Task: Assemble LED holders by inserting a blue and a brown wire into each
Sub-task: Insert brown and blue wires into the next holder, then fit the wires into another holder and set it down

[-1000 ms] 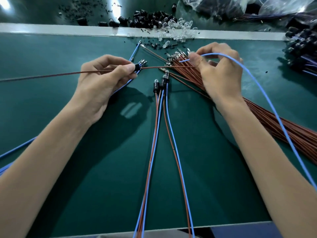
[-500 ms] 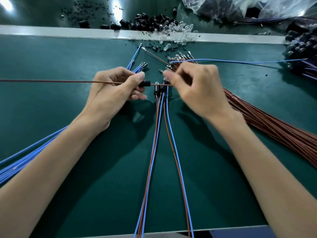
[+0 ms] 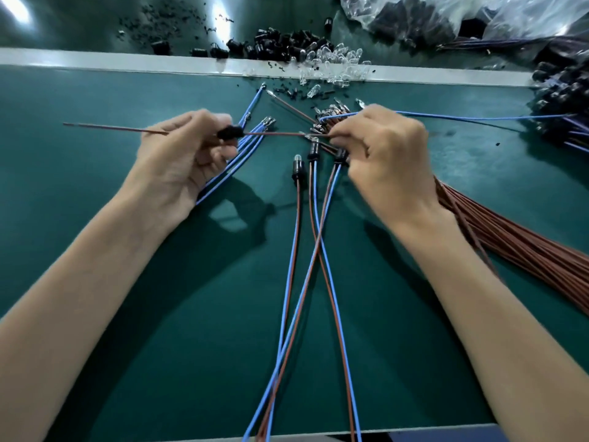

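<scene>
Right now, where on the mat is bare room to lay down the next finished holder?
Bare mat left of the left hand, and between the finished assemblies and right forearm. Crowded: brown wire bundle, loose LEDs at the white strip.

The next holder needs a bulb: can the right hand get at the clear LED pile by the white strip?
Probably yes: only brown wire ends lie between the right hand and the clear LED pile, but it holds a blue wire.
</scene>
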The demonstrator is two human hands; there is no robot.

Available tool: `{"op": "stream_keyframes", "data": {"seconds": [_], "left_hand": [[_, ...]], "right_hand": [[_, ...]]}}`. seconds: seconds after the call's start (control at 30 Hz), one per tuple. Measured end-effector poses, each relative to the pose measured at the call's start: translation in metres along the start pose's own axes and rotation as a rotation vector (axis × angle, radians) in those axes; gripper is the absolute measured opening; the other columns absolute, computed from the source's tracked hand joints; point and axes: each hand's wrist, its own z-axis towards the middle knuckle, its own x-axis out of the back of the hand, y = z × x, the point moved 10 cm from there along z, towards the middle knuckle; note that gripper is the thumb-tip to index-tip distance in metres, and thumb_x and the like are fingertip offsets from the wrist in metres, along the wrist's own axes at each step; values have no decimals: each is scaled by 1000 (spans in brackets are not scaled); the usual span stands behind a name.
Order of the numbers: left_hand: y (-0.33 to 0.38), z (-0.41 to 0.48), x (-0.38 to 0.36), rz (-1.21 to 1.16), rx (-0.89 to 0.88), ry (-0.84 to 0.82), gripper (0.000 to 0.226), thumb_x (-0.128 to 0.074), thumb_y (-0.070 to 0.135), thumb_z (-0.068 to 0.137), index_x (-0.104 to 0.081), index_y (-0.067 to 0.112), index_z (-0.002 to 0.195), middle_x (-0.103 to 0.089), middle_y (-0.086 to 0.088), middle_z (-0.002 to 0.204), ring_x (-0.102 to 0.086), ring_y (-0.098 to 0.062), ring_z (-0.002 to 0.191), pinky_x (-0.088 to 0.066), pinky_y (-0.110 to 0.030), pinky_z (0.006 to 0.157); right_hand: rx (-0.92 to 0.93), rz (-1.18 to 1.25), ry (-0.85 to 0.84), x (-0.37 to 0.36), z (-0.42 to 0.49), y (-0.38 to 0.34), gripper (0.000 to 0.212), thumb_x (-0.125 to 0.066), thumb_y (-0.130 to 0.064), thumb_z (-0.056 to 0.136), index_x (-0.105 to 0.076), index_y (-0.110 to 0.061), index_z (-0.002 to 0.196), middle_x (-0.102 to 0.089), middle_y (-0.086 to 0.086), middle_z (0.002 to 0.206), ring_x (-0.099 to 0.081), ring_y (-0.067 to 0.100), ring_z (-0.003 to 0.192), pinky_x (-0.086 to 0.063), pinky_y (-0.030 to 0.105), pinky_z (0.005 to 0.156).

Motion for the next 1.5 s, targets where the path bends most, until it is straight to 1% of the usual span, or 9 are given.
{"op": "stream_keyframes", "data": {"seconds": [0.13, 0.33, 0.57, 0.73, 0.9, 1.0, 1.13, 1.3, 1.5], "left_hand": [[15, 12, 42, 63, -44, 224, 22, -58, 11, 84, -60, 13, 63, -61, 3, 50, -50, -4, 42, -40, -11, 45], [33, 10, 47, 743, -280, 306, 10, -60, 29, 71, -64, 20, 71, -69, 0, 66, -67, -9, 55, -54, -22, 58], [24, -3, -3, 621, -421, -25, 14, -64, 19, 89, -61, 24, 76, -69, 17, 67, -65, -3, 56, -53, -18, 65], [18, -11, -20, 508, -401, -160, 11, -64, 11, 89, -62, 16, 80, -71, 11, 68, -64, -5, 57, -54, -19, 66], [32, 6, 18, 566, -360, 81, 14, -62, 13, 90, -62, 18, 78, -70, 7, 68, -61, 2, 53, -51, -13, 62], [40, 9, 35, 901, -378, 212, 5, -63, 21, 86, -66, 20, 85, -70, -2, 83, -63, 5, 64, -48, -9, 68], [43, 2, 8, 1177, -450, 153, 14, -62, 29, 85, -71, 19, 89, -67, -5, 107, -57, -24, 106, -42, -33, 96], [60, 40, -30, 1135, -460, 116, 25, -56, 33, 85, -71, 18, 99, -71, -8, 98, -64, -27, 94, -51, -38, 89], [60, 148, -38, 1415, -400, 231, 38, -44, 15, 95, -51, 8, 132, -47, -22, 134, -42, -33, 125, -29, -35, 105]], "right_hand": [[-161, -219, -29, 14, 5, 34, 15, -61, -12, 88, -74, -13, 95, -69, 11, 93, -63, 36, 85, -51, 42, 71], [-446, -397, -94, 29, -3, 74, 20, -63, -12, 84, -74, -20, 99, -68, 19, 98, -63, 40, 93, -51, 42, 81], [-47, -165, -101, -4, 2, 1, 35, -66, -28, 88, -64, -17, 121, -63, 6, 109, -60, 26, 95, -48, 33, 81], [252, -87, -174, -40, -10, -57, 20, -63, -22, 89, -73, -11, 101, -67, 6, 95, -58, 29, 91, -44, 41, 76], [112, -79, -149, -35, -8, -34, 12, -63, -4, 84, -75, -4, 85, -63, 11, 77, -55, 30, 79, -46, 41, 72], [127, -70, -208, -37, -9, -33, 22, -62, -25, 89, -76, -8, 91, -65, 6, 85, -55, 25, 86, -47, 41, 77], [41, 24, -31, -17, 2, -17, 25, -57, -18, 92, -70, -5, 109, -65, 9, 99, -56, 27, 95, -47, 42, 83], [-131, -122, -186, -41, 20, 26, 36, -50, -10, 94, -60, -16, 128, -57, 2, 128, -45, 25, 117, -40, 43, 98], [-152, -36, -44, -35, 19, 27, 21, -61, -8, 89, -72, -8, 107, -66, 8, 108, -54, 27, 104, -36, 25, 86]]}}
